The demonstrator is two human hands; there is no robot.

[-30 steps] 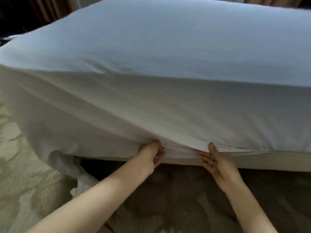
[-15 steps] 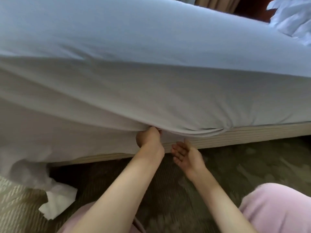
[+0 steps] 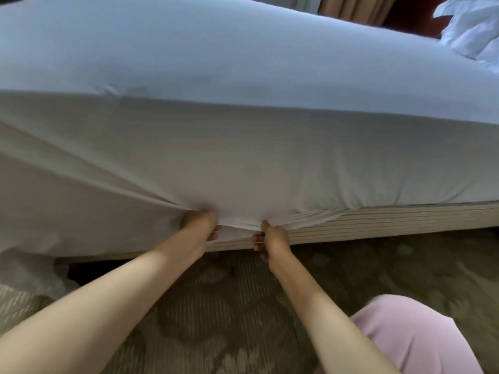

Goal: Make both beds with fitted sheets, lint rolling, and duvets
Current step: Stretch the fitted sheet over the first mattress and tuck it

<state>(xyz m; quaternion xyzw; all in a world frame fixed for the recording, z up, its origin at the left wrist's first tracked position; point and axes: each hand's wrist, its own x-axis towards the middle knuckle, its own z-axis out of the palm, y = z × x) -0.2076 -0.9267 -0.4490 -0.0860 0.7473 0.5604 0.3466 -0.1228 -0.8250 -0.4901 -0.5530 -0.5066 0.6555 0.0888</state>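
The fitted sheet lies stretched above the bed base, and its hem reaches the top of the bed base. The left hand and the right hand both grip this hem, close together. In my judgement they should pull down evenly, then tuck it in without slack.

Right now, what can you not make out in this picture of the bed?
Head view only:
- Mattress: wholly covered by the sheet.
- Left hand: its hold, partly hidden by the sheet's hem.
- White bedding, top right: cut off by the frame edge.
- Gap under the base, left: too dark.
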